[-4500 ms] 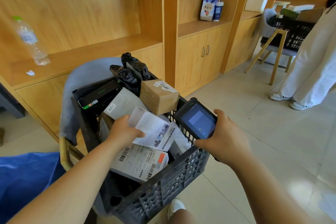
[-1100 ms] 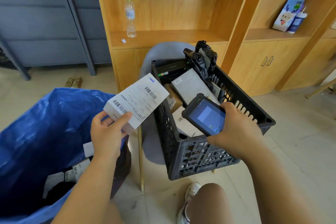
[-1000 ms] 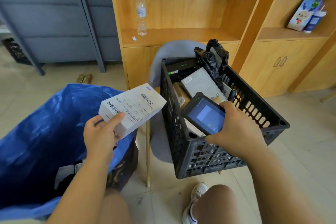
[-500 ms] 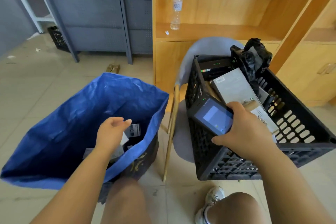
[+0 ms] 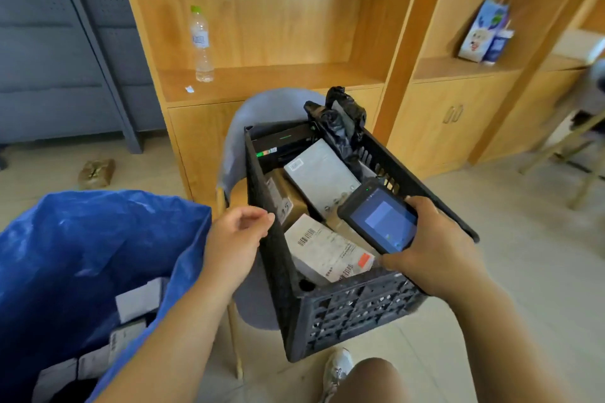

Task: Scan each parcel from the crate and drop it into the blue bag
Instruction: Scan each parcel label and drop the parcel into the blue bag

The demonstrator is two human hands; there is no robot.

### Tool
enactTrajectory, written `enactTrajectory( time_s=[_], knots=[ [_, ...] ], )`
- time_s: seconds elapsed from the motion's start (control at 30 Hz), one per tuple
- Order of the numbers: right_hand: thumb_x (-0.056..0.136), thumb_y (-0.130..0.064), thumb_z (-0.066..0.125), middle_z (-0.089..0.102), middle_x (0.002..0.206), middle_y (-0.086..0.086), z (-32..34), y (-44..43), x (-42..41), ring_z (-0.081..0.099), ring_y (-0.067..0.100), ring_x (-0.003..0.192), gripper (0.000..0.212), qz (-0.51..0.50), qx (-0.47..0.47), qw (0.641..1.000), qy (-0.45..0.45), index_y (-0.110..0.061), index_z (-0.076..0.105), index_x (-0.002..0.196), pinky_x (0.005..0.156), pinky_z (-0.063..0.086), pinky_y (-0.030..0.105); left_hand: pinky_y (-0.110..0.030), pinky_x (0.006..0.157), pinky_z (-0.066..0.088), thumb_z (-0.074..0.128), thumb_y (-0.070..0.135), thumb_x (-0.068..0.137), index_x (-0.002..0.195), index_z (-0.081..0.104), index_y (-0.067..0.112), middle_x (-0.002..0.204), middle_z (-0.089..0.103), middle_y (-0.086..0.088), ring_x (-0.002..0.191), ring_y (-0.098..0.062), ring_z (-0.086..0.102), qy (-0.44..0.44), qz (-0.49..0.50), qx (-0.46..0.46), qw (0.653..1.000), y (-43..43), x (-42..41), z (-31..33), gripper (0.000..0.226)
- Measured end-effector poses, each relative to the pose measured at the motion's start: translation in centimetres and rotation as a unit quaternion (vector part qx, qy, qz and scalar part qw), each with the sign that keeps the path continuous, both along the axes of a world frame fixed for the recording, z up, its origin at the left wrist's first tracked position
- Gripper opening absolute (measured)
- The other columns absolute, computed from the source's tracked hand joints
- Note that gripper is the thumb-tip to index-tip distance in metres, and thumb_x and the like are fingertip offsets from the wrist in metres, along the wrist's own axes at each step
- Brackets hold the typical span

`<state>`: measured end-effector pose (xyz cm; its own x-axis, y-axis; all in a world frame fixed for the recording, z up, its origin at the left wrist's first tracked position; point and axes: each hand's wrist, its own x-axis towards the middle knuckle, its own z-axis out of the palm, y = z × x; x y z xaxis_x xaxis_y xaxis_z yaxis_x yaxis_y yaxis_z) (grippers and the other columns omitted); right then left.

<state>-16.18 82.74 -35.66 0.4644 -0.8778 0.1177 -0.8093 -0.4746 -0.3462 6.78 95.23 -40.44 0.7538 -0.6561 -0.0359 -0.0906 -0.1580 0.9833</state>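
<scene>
A black plastic crate (image 5: 353, 311) sits on a grey chair (image 5: 252, 114) and holds several parcels: a white labelled parcel (image 5: 324, 252) at the front, a brown box (image 5: 288, 196), a grey box (image 5: 322, 180), a black box (image 5: 281, 141) and a black plastic bag (image 5: 340, 114). My right hand (image 5: 432, 252) grips a handheld scanner (image 5: 379, 219) over the crate's right side. My left hand (image 5: 235, 235) is empty, fingers loosely curled, between the blue bag (image 5: 82, 245) and the crate's left wall. Parcels lie inside the bag.
A wooden shelf unit (image 5: 278, 82) stands behind the chair with a water bottle (image 5: 201, 42) on it. A paper gift bag (image 5: 481, 33) is on the right shelf. A small brown parcel (image 5: 96, 172) lies on the floor by grey metal racks. My knee and shoe are below the crate.
My left hand dropped the white box into the blue bag and has come back empty toward the crate. My view has swung right. The scanner stays in my right hand.
</scene>
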Motion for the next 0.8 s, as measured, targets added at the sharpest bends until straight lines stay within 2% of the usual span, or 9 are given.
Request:
enactTrajectory(
  time_s=[0.1, 0.2, 0.27, 0.37, 0.43, 0.53, 0.63, 0.7, 0.8],
  knots=[
    [0.047, -0.049, 0.079, 0.047, 0.093, -0.004, 0.2, -1.9, -1.7, 0.053, 0.021, 0.079, 0.090, -0.033, 0.012, 0.999, -0.022, -0.024, 0.035, 0.121, 0.065, 0.054, 0.042, -0.027, 0.071, 0.049, 0.069, 0.030, 0.085, 0.085, 0.067, 0.028, 0.086, 0.068, 0.009, 0.083, -0.006, 0.063, -0.107, -0.057, 0.022, 0.992, -4.9, -0.9, 0.3, 0.002],
    [0.042, -0.050, 0.075, 0.045, 0.088, -0.006, 0.2, -3.5, -3.2, 0.053, 0.021, 0.071, 0.081, -0.075, 0.018, 0.996, -0.043, -0.027, 0.036, 0.110, 0.057, 0.054, 0.043, -0.020, 0.065, 0.039, 0.068, 0.035, 0.084, 0.096, 0.062, 0.029, 0.090, 0.062, 0.015, 0.085, 0.001, 0.057, -0.169, -0.147, 0.099, 0.970, -10.1, -1.4, -0.8, 0.015],
    [0.049, -0.044, 0.076, 0.045, 0.087, -0.006, 0.0, -4.5, -4.0, 0.053, 0.021, 0.069, 0.074, -0.100, 0.008, 0.994, -0.031, -0.027, 0.037, 0.110, 0.056, 0.054, 0.042, -0.025, 0.073, 0.040, 0.069, 0.038, 0.083, 0.109, 0.057, 0.025, 0.100, 0.061, 0.011, 0.093, -0.007, 0.057, -0.171, -0.208, 0.162, 0.949, -13.1, -1.8, -1.9, 0.031],
    [0.054, -0.038, 0.078, 0.046, 0.088, -0.003, -0.1, -5.7, -4.9, 0.053, 0.021, 0.073, 0.072, -0.119, 0.021, 0.992, -0.031, -0.025, 0.036, 0.111, 0.057, 0.054, 0.043, -0.030, 0.082, 0.040, 0.070, 0.040, 0.081, 0.130, 0.048, 0.015, 0.124, 0.056, -0.003, 0.111, -0.022, 0.054, -0.216, -0.263, 0.266, 0.902, -16.4, -2.4, -4.0, 0.059],
    [0.054, -0.037, 0.078, 0.045, 0.088, -0.004, -0.3, -6.3, -5.3, 0.052, 0.022, 0.074, 0.072, -0.122, 0.029, 0.992, -0.031, -0.024, 0.037, 0.113, 0.060, 0.054, 0.044, -0.031, 0.083, 0.042, 0.072, 0.042, 0.079, 0.133, 0.046, 0.013, 0.131, 0.054, -0.005, 0.117, -0.026, 0.053, -0.227, -0.273, 0.312, 0.881, -17.5, -2.8, -5.3, 0.067],
    [0.056, -0.037, 0.077, 0.045, 0.085, -0.006, -0.6, -7.2, -5.7, 0.051, 0.020, 0.071, 0.074, -0.126, 0.022, 0.991, -0.029, -0.023, 0.037, 0.117, 0.063, 0.052, 0.043, -0.040, 0.096, 0.044, 0.073, 0.052, 0.074, 0.131, 0.046, 0.015, 0.132, 0.054, -0.006, 0.120, -0.027, 0.052, -0.253, -0.295, 0.359, 0.849, -18.9, -3.1, -6.5, 0.073],
    [0.056, -0.038, 0.077, 0.046, 0.085, -0.004, -0.9, -8.0, -5.9, 0.051, 0.021, 0.072, 0.076, -0.126, 0.020, 0.991, -0.027, -0.022, 0.038, 0.119, 0.063, 0.049, 0.038, -0.035, 0.087, 0.045, 0.067, 0.061, 0.073, 0.138, 0.041, 0.017, 0.125, 0.056, -0.002, 0.111, -0.022, 0.055, -0.210, -0.288, 0.357, 0.863, -20.2, -3.5, -6.3, 0.083],
    [0.056, -0.039, 0.077, 0.046, 0.086, -0.004, -1.2, -8.4, -6.0, 0.050, 0.020, 0.073, 0.077, -0.124, 0.025, 0.992, -0.027, -0.022, 0.038, 0.120, 0.063, 0.047, 0.036, -0.036, 0.085, 0.044, 0.053, 0.071, 0.078, 0.137, 0.041, 0.018, 0.122, 0.056, -0.003, 0.106, -0.021, 0.054, -0.166, -0.274, 0.351, 0.880, -21.1, -4.1, -5.8, 0.080],
    [0.057, -0.041, 0.077, 0.047, 0.087, -0.005, -1.5, -8.8, -6.4, 0.049, 0.020, 0.075, 0.078, -0.122, 0.026, 0.992, -0.024, -0.023, 0.037, 0.121, 0.064, 0.042, 0.032, -0.038, 0.084, 0.045, 0.029, 0.072, 0.088, 0.120, 0.054, 0.019, 0.114, 0.061, -0.007, 0.098, -0.021, 0.055, -0.174, -0.276, 0.371, 0.869, -22.6, -5.3, -5.2, 0.068]
  ],
)
